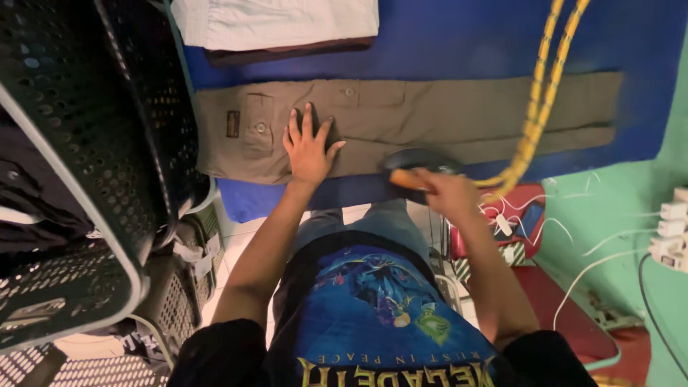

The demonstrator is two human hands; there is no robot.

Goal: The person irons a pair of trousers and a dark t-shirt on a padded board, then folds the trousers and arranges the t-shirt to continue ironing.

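Note:
Olive-brown trousers (430,115) lie flat and lengthwise on a blue ironing surface (466,36), waist end to the left. My left hand (309,147) presses flat on them near the back pocket, fingers spread. My right hand (444,190) grips the orange handle of a dark clothes iron (416,163) resting at the trousers' near edge. The iron's yellow braided cord (541,93) rises from it up to the top of the view.
Black perforated laundry baskets (93,143) stand stacked at the left. Folded light clothes (276,25) lie at the board's far edge. At the right are a green wall, a white power strip (670,229) with white cables, and a red stool (566,301).

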